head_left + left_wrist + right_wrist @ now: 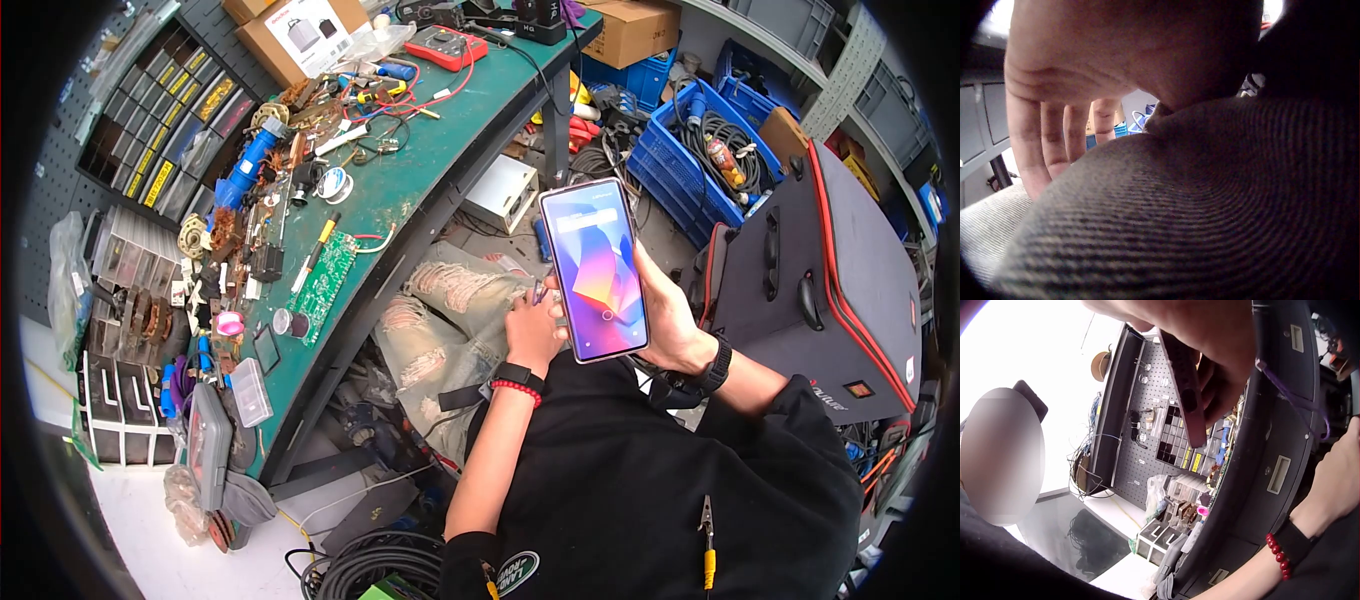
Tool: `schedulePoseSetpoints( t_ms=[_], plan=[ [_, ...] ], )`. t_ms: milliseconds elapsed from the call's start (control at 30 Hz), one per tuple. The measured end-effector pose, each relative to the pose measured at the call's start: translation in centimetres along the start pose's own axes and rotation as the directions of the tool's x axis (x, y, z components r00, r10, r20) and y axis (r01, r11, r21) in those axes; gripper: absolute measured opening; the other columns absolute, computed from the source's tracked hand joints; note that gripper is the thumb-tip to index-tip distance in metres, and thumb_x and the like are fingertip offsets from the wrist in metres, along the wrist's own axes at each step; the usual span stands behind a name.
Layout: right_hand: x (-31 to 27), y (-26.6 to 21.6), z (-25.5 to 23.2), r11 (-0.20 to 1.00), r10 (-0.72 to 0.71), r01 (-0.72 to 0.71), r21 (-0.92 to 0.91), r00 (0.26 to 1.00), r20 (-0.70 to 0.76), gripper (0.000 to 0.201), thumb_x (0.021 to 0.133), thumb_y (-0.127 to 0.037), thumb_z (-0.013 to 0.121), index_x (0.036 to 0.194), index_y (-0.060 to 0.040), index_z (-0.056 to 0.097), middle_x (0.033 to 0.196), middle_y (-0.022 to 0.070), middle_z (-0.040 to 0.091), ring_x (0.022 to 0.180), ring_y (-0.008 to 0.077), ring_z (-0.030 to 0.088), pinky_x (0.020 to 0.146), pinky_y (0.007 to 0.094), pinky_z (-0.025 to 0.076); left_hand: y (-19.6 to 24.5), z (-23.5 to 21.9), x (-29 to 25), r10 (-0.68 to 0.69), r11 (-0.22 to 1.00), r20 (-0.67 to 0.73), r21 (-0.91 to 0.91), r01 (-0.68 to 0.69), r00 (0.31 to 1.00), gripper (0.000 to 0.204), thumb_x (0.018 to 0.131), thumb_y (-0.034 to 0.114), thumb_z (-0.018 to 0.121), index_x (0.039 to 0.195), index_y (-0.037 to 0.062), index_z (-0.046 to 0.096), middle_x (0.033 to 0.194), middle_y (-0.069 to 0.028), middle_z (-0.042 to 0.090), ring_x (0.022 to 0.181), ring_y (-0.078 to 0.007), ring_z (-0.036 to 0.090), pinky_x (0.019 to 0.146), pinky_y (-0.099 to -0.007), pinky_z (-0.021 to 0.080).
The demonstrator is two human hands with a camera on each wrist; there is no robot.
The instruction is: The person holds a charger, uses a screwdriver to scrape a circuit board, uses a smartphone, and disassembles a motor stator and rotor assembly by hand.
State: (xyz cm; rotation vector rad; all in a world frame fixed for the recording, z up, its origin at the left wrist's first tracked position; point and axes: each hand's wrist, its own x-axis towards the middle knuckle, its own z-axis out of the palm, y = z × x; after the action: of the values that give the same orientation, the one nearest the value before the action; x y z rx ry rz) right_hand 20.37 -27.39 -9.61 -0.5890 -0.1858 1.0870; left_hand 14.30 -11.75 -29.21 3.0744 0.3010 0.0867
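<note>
My right hand [668, 318] grips a smartphone [597, 270] upright, its lit screen facing me with a colourful home-screen picture. In the right wrist view the phone's dark edge [1186, 394] shows, with fingers wrapped behind it. A purple cord [1285, 392] hangs near the phone. My left hand [535, 328] lies low on the ripped jeans [440, 300], close to the phone's left side, holding nothing visible. In the left wrist view, that hand's loosely bent fingers [1054, 134] drape over the ribbed-looking fabric [1147, 212] of the leg.
A green workbench [440, 140] on the left bears a circuit board [327, 285], a solder spool [335, 185], a red multimeter [445, 45] and loose tools. At right stand a blue crate [660, 150] of cables and a large dark case [800, 260]. Coiled black cable [375, 565] lies below.
</note>
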Motion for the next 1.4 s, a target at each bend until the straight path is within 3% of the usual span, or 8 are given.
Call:
schedulePoseSetpoints(
  t_ms=[67,267,600,767,933,1133,1267,1400],
  plan=[
    [-0.1,-0.1,0.3,1.000,-0.027,0.027,0.007,0.999,0.038,0.057,0.102,-0.041,0.034,0.140,0.0016,0.037,0.130,0.0248,0.054,0.108,0.0397,0.061,0.093,0.0503,0.050,0.2,-0.7,-0.1,-0.012,1.000,-0.019,0.000,0.012,1.000,0.041,0.075,0.022,0.069,0.112,0.0111,0.054,0.105,-0.0088,0.058,0.096,-0.0276,0.061,0.074,-0.0372,0.055],
    [-0.3,-0.3,-0.1,0.986,0.017,-0.028,-0.166,0.998,-0.063,0.059,0.087,-0.026,0.056,0.135,0.0054,0.040,0.122,0.0260,0.059,0.100,0.0388,0.066,0.090,0.0477,0.053,0.3,-1.6,0.0,-0.074,0.991,0.031,-0.109,0.077,0.997,0.037,0.076,0.022,0.068,0.109,0.0101,0.055,0.104,-0.0094,0.059,0.096,-0.0284,0.062,0.074,-0.0373,0.055],
    [-0.3,-0.5,0.5,0.959,-0.004,-0.045,-0.280,0.985,-0.173,0.051,0.086,-0.021,0.063,0.128,0.0038,0.047,0.111,0.0200,0.064,0.089,0.0314,0.069,0.083,0.0422,0.057,0.6,-2.9,-0.1,-0.083,0.993,0.049,-0.077,0.086,0.995,0.049,0.072,0.030,0.078,0.108,0.0100,0.053,0.106,-0.0098,0.059,0.100,-0.0278,0.061,0.074,-0.0370,0.055],
    [-0.1,0.0,-0.2,0.885,-0.062,-0.004,-0.465,0.990,-0.127,0.045,0.085,-0.002,0.068,0.125,0.0031,0.049,0.106,0.0152,0.066,0.091,0.0263,0.069,0.084,0.0391,0.057,0.9,-3.3,-0.2,-0.093,0.994,0.027,-0.052,0.094,0.995,0.049,0.073,0.033,0.078,0.108,0.0103,0.052,0.106,-0.0104,0.058,0.100,-0.0289,0.061,0.073,-0.0372,0.055],
    [0.2,0.2,0.1,0.954,-0.021,-0.003,-0.301,0.997,-0.079,0.054,0.074,0.014,0.057,0.127,0.0043,0.050,0.115,0.0167,0.064,0.110,0.0263,0.063,0.098,0.0384,0.050,0.3,-1.1,0.2,-0.061,0.998,0.047,-0.020,0.062,0.997,0.044,0.077,0.033,0.073,0.107,0.0103,0.051,0.103,-0.0107,0.059,0.099,-0.0295,0.061,0.074,-0.0361,0.054],
    [0.1,-0.2,0.0,0.998,0.042,-0.045,-0.053,0.998,-0.046,0.056,0.073,0.000,0.050,0.129,0.0063,0.045,0.123,0.0218,0.058,0.110,0.0318,0.062,0.097,0.0406,0.049,0.2,0.2,0.1,-0.069,0.996,-0.093,-0.066,0.063,0.993,0.038,0.077,0.027,0.071,0.106,0.0109,0.051,0.102,-0.0097,0.059,0.098,-0.0289,0.062,0.073,-0.0361,0.055],
    [-0.2,-0.2,0.5,0.997,0.045,-0.046,-0.066,0.999,-0.016,0.053,0.079,-0.008,0.053,0.129,0.0053,0.046,0.122,0.0215,0.059,0.106,0.0319,0.064,0.095,0.0409,0.051,0.5,-1.3,0.1,-0.084,0.995,0.014,-0.053,0.085,0.996,0.041,0.075,0.027,0.074,0.105,0.0109,0.051,0.102,-0.0092,0.059,0.098,-0.0284,0.062,0.073,-0.0362,0.055],
    [-0.1,0.1,0.2,0.974,0.018,-0.053,-0.218,0.987,-0.160,0.043,0.087,-0.015,0.060,0.125,0.0029,0.050,0.112,0.0181,0.065,0.094,0.0292,0.068,0.084,0.0391,0.055,0.7,-2.4,-0.1,-0.079,0.996,0.011,-0.032,0.079,0.997,0.048,0.072,0.031,0.079,0.107,0.0101,0.053,0.104,-0.0094,0.059,0.099,-0.0277,0.062,0.076,-0.0350,0.055]
  ],
)
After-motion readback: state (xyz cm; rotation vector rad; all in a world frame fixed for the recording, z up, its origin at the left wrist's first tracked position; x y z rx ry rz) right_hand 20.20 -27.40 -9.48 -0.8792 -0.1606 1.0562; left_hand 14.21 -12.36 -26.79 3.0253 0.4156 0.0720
